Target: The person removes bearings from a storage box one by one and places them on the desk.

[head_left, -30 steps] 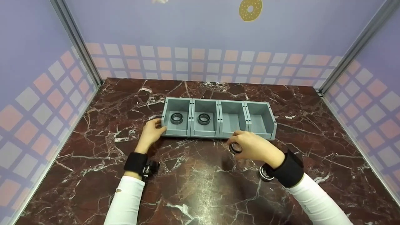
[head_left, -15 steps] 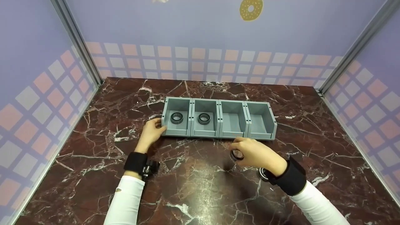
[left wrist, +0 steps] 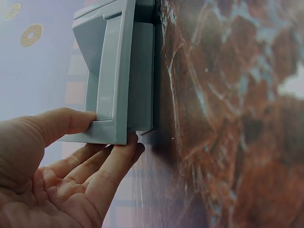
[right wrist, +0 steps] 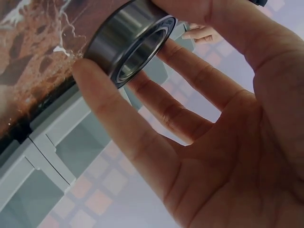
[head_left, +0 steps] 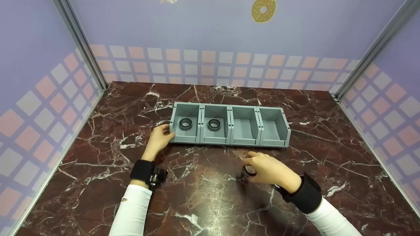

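A grey tray [head_left: 259,126] of four open bins lies across the marble table. A steel bearing ring sits in the leftmost bin [head_left: 185,124] and another in the second bin [head_left: 214,124]; the two right bins hold nothing. My left hand [head_left: 165,132] grips the tray's left front corner, and the left wrist view shows its thumb on the front face and its fingers [left wrist: 118,156] under the edge of the tray [left wrist: 114,71]. My right hand [head_left: 251,165] hovers in front of the third bin and pinches a third bearing [head_left: 249,170]. In the right wrist view this bearing [right wrist: 137,35] sits between thumb and fingertips.
The dark red marble tabletop [head_left: 203,196] is boxed in by lilac checked walls on three sides, with metal posts [head_left: 82,46] in the back corners. Black bands with cameras wrap both wrists [head_left: 144,170].
My right hand has drawn back from the tray's front edge toward me, carrying the bearing. The left hand and the tray have stayed put.
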### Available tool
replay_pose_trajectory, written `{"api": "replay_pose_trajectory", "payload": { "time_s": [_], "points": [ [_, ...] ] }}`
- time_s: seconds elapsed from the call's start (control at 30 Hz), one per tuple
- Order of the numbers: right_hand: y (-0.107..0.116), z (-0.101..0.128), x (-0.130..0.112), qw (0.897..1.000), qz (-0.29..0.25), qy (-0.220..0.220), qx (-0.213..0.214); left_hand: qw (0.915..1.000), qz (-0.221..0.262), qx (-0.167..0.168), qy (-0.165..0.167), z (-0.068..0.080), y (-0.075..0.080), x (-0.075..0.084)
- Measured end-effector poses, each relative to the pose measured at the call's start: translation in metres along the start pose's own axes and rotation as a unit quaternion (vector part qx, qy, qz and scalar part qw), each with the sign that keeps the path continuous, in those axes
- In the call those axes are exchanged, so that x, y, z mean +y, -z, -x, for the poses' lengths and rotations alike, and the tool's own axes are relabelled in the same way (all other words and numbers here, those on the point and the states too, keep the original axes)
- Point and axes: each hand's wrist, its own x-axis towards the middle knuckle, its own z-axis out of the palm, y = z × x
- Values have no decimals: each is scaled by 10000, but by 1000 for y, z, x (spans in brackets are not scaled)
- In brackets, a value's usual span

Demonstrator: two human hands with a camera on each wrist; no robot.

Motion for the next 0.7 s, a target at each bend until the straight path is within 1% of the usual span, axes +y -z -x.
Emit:
{"api": "replay_pose_trajectory", "payload": {
  "time_s": [0.2, 0.43, 0.7],
  "points": [
    [-5, 3, -2, 9999, 63, 77, 24, 10000, 4, 43, -14, 0, -1, -1],
    [-11, 5, -1, 9998, -168, 72, -65, 9999, -41, 116, -49, -2, -1, -2],
    [-18, 7, -2, 9998, -60, 164, -18, 9999, -9, 104, -48, -2, -1, -1]
  ]
}}
